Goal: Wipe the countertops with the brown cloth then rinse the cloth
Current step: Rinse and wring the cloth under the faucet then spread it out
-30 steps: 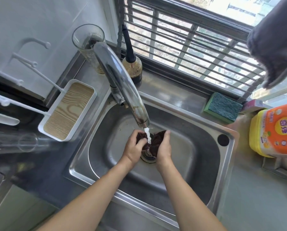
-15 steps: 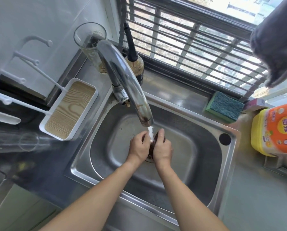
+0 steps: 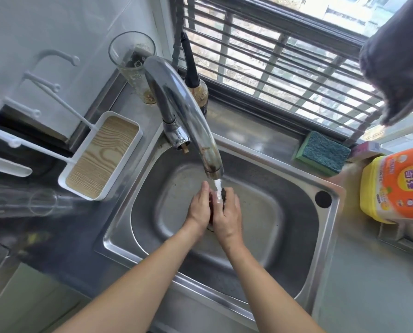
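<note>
From the head view, the left hand (image 3: 199, 207) and right hand (image 3: 227, 216) pressed together around the brown cloth (image 3: 223, 193), both clasping it under the faucet (image 3: 188, 121) stream above the sink (image 3: 304, 239) drain. Rinsing well likely called for squeezing and opening the cloth by turns, so water ran through every fold.

Place: home kitchen, sink area
Fixtures: stainless steel sink (image 3: 330, 212); chrome faucet (image 3: 184, 116), running
Supplies: scrub sponge (image 3: 324, 152); detergent bottle (image 3: 397, 186)
Surround: tiled wall (image 3: 56, 25); barred window (image 3: 284, 68); drying rack (image 3: 102, 155)
</note>
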